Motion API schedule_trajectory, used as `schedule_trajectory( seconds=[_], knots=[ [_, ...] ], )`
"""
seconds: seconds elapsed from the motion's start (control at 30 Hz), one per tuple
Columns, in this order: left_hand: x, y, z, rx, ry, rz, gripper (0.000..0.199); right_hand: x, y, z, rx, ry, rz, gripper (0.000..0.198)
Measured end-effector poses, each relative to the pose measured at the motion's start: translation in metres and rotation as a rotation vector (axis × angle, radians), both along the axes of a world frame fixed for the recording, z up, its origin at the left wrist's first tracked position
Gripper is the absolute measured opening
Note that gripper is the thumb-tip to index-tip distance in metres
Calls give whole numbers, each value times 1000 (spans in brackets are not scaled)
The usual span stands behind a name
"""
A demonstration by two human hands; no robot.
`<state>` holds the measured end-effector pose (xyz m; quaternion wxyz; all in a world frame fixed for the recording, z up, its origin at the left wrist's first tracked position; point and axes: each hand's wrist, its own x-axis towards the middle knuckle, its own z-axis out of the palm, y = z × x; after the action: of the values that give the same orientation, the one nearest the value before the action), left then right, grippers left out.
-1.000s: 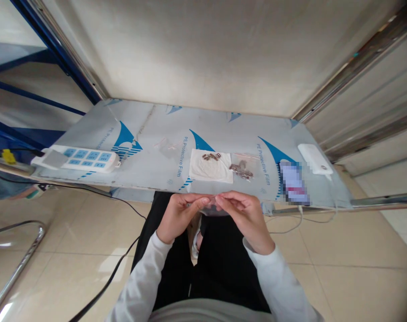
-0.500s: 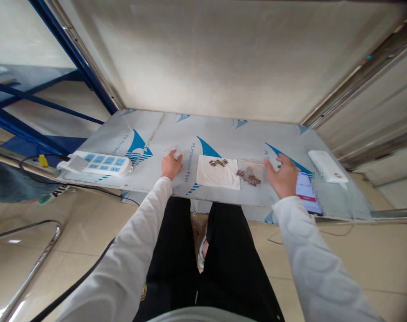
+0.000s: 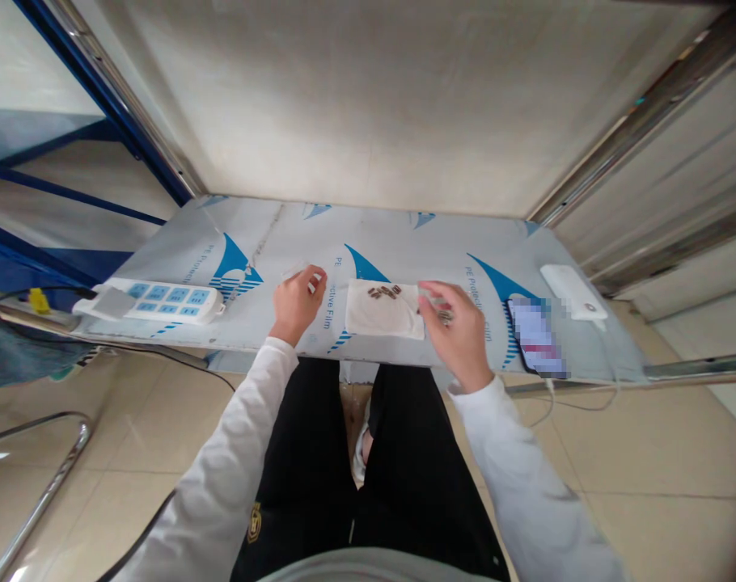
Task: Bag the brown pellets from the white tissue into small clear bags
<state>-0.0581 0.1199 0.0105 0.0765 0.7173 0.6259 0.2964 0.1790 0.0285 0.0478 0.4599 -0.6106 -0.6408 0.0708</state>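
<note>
My left hand (image 3: 298, 301) is above the table left of the white cloth, its fingers curled in and thumb close to the index finger. What it holds, if anything, is too small to make out. A clear plastic piece, perhaps a bag (image 3: 290, 267), shows faintly behind it. Several small brown pieces (image 3: 384, 292) lie on the white cloth or paper (image 3: 383, 321). Over the cloth's right edge hovers my right hand (image 3: 458, 330), thumb and index finger apart. It mostly covers a clear bag of brown pieces (image 3: 444, 315) beneath it.
The table (image 3: 368, 230) has printed protective film. A white power strip (image 3: 167, 301) lies at the left. To the right are a phone (image 3: 536, 335) and a white power bank (image 3: 573, 291) with cables. A pale panel (image 3: 368, 105) rises behind, blue frame bars (image 3: 101, 89) at left.
My right hand has moved left, from beside the bag of brown pieces to over it. My left hand's fingers have curled closer together. The view has shifted slightly.
</note>
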Motion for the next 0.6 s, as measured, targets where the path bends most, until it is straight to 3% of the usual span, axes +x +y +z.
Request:
schedule_trajectory(
  seconds=[0.07, 0.17, 0.23, 0.33, 0.47, 0.6],
  knots=[
    [6, -25, 13, 75, -42, -141, 14, -22, 12, 17, -10, 30, 114, 23],
    [13, -61, 28, 92, -114, -253, 15, -47, 24, 30, -164, 36, 300, 24],
    [16, -80, 34, 78, -171, -291, 19, -56, 24, 28, -306, 64, 405, 24],
    [16, -101, 36, 43, -245, -311, 25, -61, 12, 17, -431, 162, 448, 22],
    [14, -122, 29, -13, -287, -233, 16, -63, -15, 3, -428, 227, 426, 19],
    [18, -143, 24, -40, -246, -156, 8, -64, -41, -2, -341, 17, 430, 19]
  ],
)
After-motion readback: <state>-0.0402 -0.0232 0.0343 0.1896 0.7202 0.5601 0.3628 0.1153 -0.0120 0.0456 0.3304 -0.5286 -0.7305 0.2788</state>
